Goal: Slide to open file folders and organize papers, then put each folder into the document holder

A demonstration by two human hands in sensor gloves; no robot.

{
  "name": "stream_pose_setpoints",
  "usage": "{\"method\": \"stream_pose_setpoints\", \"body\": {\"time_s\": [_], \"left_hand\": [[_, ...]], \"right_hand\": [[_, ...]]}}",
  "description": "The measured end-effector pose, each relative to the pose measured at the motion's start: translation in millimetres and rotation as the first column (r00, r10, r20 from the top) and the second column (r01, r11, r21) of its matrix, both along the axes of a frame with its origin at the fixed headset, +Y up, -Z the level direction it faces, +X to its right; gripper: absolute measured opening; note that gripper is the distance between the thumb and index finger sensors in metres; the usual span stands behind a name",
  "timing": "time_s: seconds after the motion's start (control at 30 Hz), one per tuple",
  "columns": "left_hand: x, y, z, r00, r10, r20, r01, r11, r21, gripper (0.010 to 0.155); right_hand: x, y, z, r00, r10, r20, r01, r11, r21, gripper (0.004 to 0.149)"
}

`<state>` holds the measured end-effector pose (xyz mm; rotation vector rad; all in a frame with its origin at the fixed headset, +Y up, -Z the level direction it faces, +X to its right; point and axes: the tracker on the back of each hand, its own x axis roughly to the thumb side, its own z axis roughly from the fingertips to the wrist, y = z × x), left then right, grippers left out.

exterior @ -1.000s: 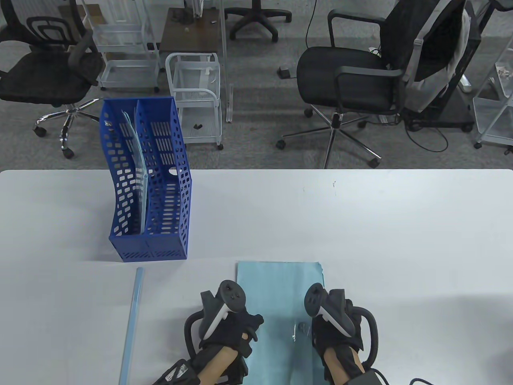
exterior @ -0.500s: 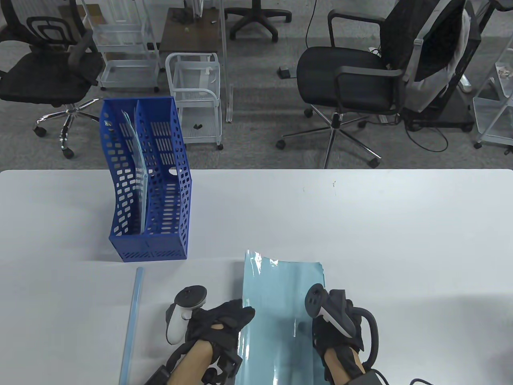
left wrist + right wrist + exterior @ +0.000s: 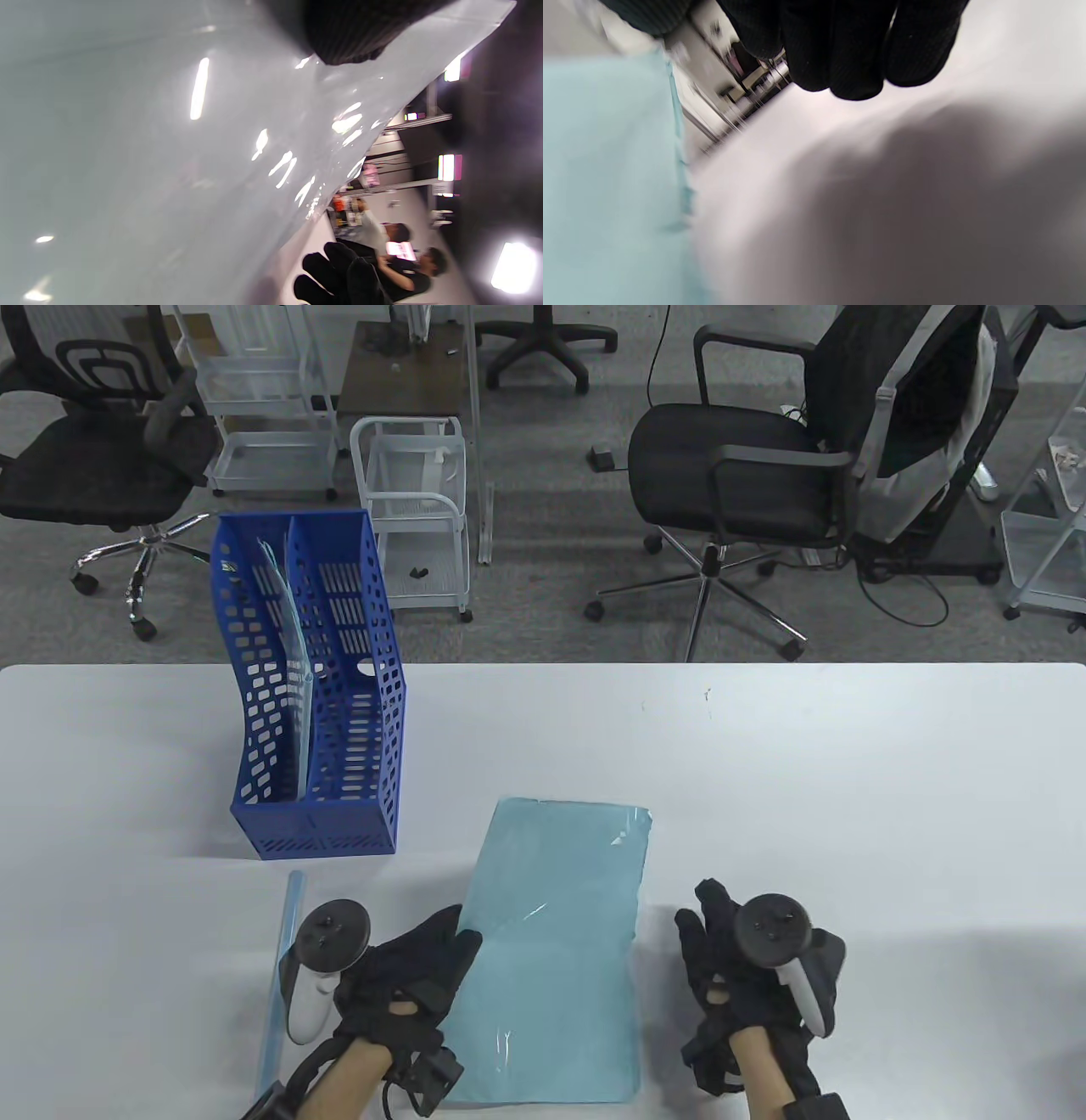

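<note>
A light blue translucent folder (image 3: 560,933) is at the table's front middle, its left side raised off the white table (image 3: 806,780). My left hand (image 3: 450,942) pinches its left edge, thumb on top; the glossy cover (image 3: 148,148) fills the left wrist view. Just right of the folder, apart from it, my right hand (image 3: 708,916) is open with straight fingers (image 3: 840,51). The folder's pale blue slide bar (image 3: 282,976) lies to the left of my left hand. The blue two-slot document holder (image 3: 356,746) stands at the back left with one folder (image 3: 284,636) in its left slot.
Office chairs and white wire carts stand on the floor beyond the table's far edge. Bare table surface stretches to the right of my right hand and behind the folder.
My left hand turned over, took the folder's left edge and raised it. My right hand came off the folder and moved right. The folder shifted a little left and away.
</note>
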<state>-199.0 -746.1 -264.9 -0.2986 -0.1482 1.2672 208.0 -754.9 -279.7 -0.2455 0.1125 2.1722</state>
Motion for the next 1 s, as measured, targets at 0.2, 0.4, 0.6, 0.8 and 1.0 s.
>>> {"method": "stream_pose_setpoints", "body": {"time_s": [0.2, 0.4, 0.6, 0.8, 1.0], "left_hand": [[-12.0, 3.4, 12.0, 0.982, 0.152, 0.11, -0.17, 0.97, 0.175, 0.046], [-17.2, 17.3, 24.6, 0.964, 0.231, 0.134, -0.262, 0.917, 0.3, 0.045], [-26.3, 10.6, 22.1, 0.961, 0.26, 0.098, -0.277, 0.922, 0.271, 0.061], [-22.9, -10.7, 20.0, 0.916, 0.401, 0.031, -0.397, 0.889, 0.229, 0.05], [-16.9, -11.5, 21.1, 0.867, 0.492, 0.08, -0.497, 0.845, 0.199, 0.047]], "right_hand": [[-29.1, -3.3, -1.8, 0.872, -0.378, -0.312, 0.368, 0.925, -0.093, 0.096], [-48.1, 34.6, 19.4, 0.808, -0.511, -0.294, 0.58, 0.777, 0.244, 0.04], [-58.6, 47.4, 28.1, 0.856, -0.394, -0.335, 0.496, 0.81, 0.312, 0.063], [-75.7, 25.6, 26.1, 0.827, -0.464, -0.318, 0.536, 0.821, 0.197, 0.058], [-82.2, 35.5, 33.8, 0.817, -0.46, -0.346, 0.561, 0.774, 0.295, 0.046]]}}
